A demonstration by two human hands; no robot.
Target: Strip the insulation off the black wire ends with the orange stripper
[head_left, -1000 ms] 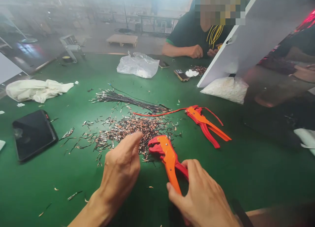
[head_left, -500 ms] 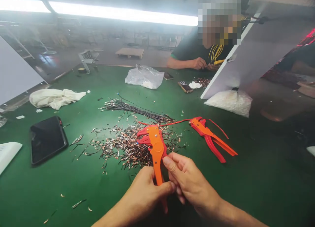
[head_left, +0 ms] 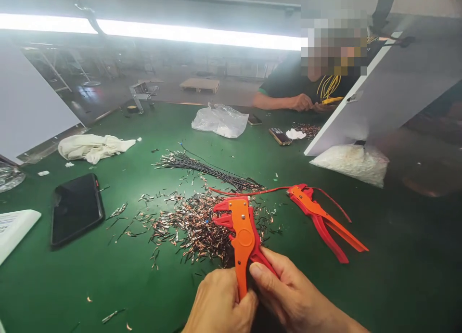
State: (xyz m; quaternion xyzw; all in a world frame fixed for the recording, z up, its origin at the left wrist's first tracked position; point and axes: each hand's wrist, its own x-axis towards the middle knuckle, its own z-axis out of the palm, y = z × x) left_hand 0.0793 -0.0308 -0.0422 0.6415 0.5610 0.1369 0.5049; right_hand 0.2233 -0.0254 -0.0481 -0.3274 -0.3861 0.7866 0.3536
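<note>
Left hand (head_left: 220,301): fingers closed around the lower end of the orange handle of an orange-and-red hand tool with a two-pronged head (head_left: 243,232). Right hand (head_left: 296,294): grasping the same tool at its red handle, thumb laid along it; the remaining fingers are partly hidden. Tool position: upright in view between the hands, head beyond them and pointing left, prongs apart.

Directly beyond the left hand: loose heap of short black and copper-coloured wire clippings (head_left: 195,227), partly behind the tool head; scattered pieces to its left. Farther beyond: bundle of long thin black wires with silvery tips (head_left: 205,168).

Beyond and to the right of the right hand: second orange-and-red tool (head_left: 312,205), lying on the green tabletop (head_left: 144,294), handles spread. A thin red strip (head_left: 267,191) runs from near the heap to this tool's head.

Left of the left hand, well apart: black rectangular device with a dark screen (head_left: 77,207); crumpled off-white cloth (head_left: 94,147) farther out.

Far beyond both hands: crumpled translucent plastic bag (head_left: 221,121). Far beyond the right hand: tied clear bag of whitish contents (head_left: 352,163), against a pale upright panel (head_left: 382,92); a person in a dark top (head_left: 288,83) sits across, both hands together.
</note>
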